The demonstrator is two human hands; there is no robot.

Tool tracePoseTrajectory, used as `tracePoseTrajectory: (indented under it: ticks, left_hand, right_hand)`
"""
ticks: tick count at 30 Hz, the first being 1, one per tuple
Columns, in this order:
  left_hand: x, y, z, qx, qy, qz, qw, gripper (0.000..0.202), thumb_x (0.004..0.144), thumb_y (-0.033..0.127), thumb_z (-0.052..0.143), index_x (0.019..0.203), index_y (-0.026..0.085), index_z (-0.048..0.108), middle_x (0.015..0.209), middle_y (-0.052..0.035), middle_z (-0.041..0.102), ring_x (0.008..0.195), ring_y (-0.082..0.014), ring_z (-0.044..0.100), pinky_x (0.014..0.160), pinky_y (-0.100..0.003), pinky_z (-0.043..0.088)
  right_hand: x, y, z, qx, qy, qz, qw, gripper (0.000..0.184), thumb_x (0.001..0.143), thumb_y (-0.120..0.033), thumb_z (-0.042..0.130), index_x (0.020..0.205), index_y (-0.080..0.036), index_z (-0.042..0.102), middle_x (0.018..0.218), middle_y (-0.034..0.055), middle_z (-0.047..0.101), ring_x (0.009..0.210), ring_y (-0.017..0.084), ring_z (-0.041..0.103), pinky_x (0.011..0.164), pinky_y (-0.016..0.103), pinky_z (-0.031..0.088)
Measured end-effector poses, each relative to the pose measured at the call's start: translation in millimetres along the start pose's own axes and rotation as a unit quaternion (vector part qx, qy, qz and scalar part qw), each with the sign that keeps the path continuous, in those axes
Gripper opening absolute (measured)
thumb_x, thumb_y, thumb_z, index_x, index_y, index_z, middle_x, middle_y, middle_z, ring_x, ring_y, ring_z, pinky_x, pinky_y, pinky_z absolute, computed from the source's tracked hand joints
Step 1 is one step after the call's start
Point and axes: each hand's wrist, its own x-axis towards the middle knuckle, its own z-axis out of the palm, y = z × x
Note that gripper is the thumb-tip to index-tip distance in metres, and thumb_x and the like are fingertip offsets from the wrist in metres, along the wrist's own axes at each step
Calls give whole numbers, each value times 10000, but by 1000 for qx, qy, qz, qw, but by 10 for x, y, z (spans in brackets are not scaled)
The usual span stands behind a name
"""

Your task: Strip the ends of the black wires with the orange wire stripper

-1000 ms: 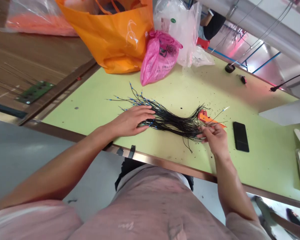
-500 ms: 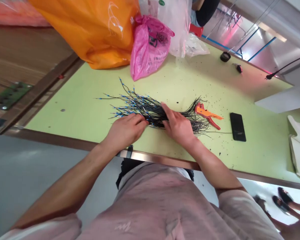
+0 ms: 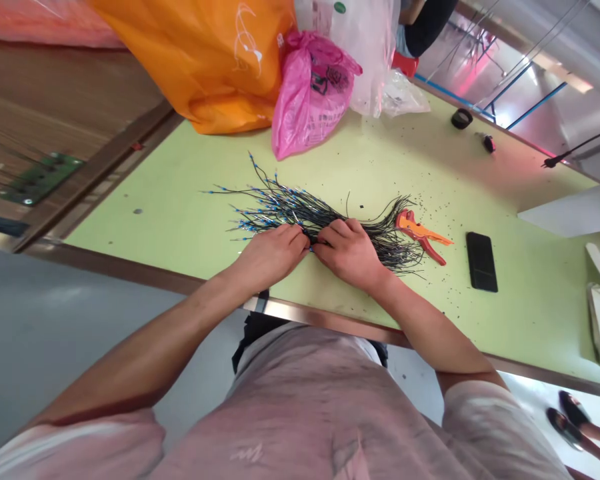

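Observation:
A bundle of thin black wires with blue-tipped ends lies spread on the green table. My left hand and my right hand meet at the middle of the bundle, fingers curled and gripping the wires side by side. The blue tips fan out to the left of my left hand, and the bare black ends fan out to the right of my right hand. An orange and red wire stripper lies on the table just past the right end of the wires.
A black phone lies right of the stripper. An orange bag, a pink bag and clear plastic bags stand at the far edge. A black tape roll sits farther back. Another person's feet show at lower right.
My right hand left the wires' right end beside the stripper and moved left onto the middle of the bundle. Both hands have since drawn together and closed on the wires.

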Motion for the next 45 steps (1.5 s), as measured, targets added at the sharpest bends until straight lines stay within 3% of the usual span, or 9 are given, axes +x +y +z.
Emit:
tracePoseTrajectory:
  ticks: [2, 8, 13, 16, 24, 30, 38, 41, 45]
  left_hand:
    - [-30, -4, 6, -12, 12, 0, 1000, 308, 1099, 224, 506, 969, 138, 772, 945, -136, 722, 929, -296, 699, 776, -401, 582]
    - [-221, -63, -29, -37, 92, 7, 995, 286, 1122, 275, 513, 1061, 153, 764, 1005, -124, 759, 957, -284, 700, 836, -400, 595]
    - [-320, -32, -96, -40, 106, -49, 992, 256, 1120, 301, 541, 1007, 193, 744, 1001, -96, 787, 948, -270, 710, 814, -389, 585]
    - [-320, 56, -97, -55, 115, -83, 988, 244, 1119, 324, 547, 1054, 198, 746, 1022, -96, 791, 972, -260, 725, 840, -376, 583]
    - [-235, 126, -31, -82, 38, -94, 991, 307, 1112, 349, 536, 1026, 218, 800, 931, -79, 745, 914, -264, 713, 764, -376, 550]
    - [-217, 87, -40, -70, -5, -86, 994, 276, 1097, 303, 532, 977, 186, 751, 930, -102, 730, 932, -283, 720, 791, -381, 562]
    - [-360, 68, -138, -237, 96, -135, 957, 295, 1130, 401, 496, 1071, 200, 702, 1063, -81, 759, 992, -221, 731, 857, -328, 587]
    - [-381, 43, -157, -239, 112, -159, 951, 290, 1118, 411, 517, 1081, 200, 713, 1050, -79, 763, 971, -216, 730, 858, -330, 592]
    - [-364, -69, -172, -193, 134, -228, 945, 294, 1099, 400, 525, 1185, 196, 718, 1125, -106, 773, 980, -238, 736, 892, -375, 610]
  right_hand:
    - [34, 24, 45, 15, -12, -8, 1000, 276, 1121, -221, 612, 925, -192, 804, 966, 99, 772, 972, 275, 556, 828, 434, 371]
    - [3, 134, 174, 142, 8, 8, 990, 291, 1149, -289, 564, 1047, -178, 813, 992, 105, 802, 925, 254, 612, 836, 395, 450]
    - [-53, 113, 213, 208, 66, 63, 974, 270, 1152, -273, 539, 1131, -166, 785, 1026, 120, 826, 940, 259, 665, 898, 385, 532]
    - [-44, 75, 182, 211, 61, 79, 972, 271, 1153, -276, 529, 1130, -188, 784, 1035, 117, 828, 956, 263, 680, 912, 399, 536]
    - [-7, -1, 59, 177, 86, 107, 975, 255, 1145, -269, 505, 1063, -196, 736, 1154, 155, 791, 1115, 297, 660, 970, 458, 501]
    - [-19, -88, 6, 239, 106, 35, 965, 289, 1171, -276, 455, 1097, -183, 719, 1005, 121, 779, 963, 254, 674, 905, 405, 543]
    - [-75, -81, 138, 271, 35, 72, 959, 311, 1143, -364, 561, 1131, -209, 830, 1080, 127, 774, 989, 251, 697, 918, 390, 589]
    - [-70, -59, 153, 364, 50, 89, 926, 357, 1138, -436, 574, 1052, -202, 829, 1029, 121, 788, 963, 235, 719, 898, 379, 598]
    - [-29, -20, 182, 508, 94, 232, 824, 508, 1109, -617, 552, 1047, -176, 795, 907, 84, 809, 750, 176, 678, 735, 321, 588]
